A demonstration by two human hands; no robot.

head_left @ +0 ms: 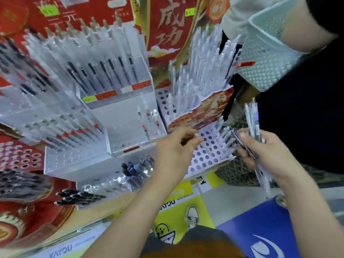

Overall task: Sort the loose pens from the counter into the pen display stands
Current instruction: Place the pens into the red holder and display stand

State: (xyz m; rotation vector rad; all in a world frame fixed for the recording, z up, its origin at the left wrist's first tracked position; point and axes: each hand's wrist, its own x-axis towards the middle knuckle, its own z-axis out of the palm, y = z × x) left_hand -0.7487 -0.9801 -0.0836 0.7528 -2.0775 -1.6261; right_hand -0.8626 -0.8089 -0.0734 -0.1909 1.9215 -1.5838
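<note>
Left hand (176, 146) was pinching what looked like a clear pen (205, 148), tip down over the holed white stand (202, 161), though the blur made it hard to be sure. Right hand (268, 155) was wrapped round a bunch of loose pens (253, 116), just beside the stand's right edge. Standing pens (225, 138) crowded the holes close by, so a crooked push could probably tip them. The bunch might also slip if that grip eased.
</note>
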